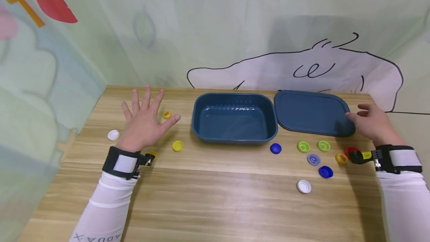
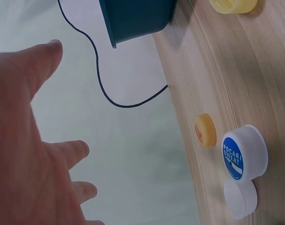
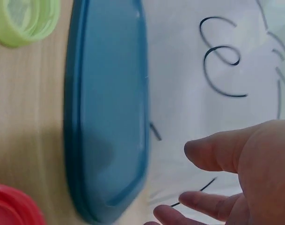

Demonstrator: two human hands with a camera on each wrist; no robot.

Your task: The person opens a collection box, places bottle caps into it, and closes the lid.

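Observation:
With fingers spread, my left hand [image 1: 142,124] hovers over the left part of the table, holding nothing. Around it lie an orange bottle cap [image 1: 167,114], a yellow cap [image 1: 177,145] and a white cap [image 1: 113,135]. The left wrist view also shows a white cap with a blue "POCARI SWEAT" top [image 2: 245,152]. My right hand [image 1: 373,124] is by the right end of a dark blue lid [image 1: 312,113], its fingers loosely bent and gripping nothing. In the right wrist view, the thumb stays apart from the lid. An open dark blue box [image 1: 235,139] stands left of the lid.
In front of the lid are two green caps [image 1: 303,146], a lilac cap [image 1: 314,159], two blue caps [image 1: 276,148], a white cap [image 1: 304,186], an orange cap [image 1: 342,158] and a red cap [image 1: 352,151]. A printed curtain [image 1: 228,29] hangs behind the wooden table [image 1: 218,197].

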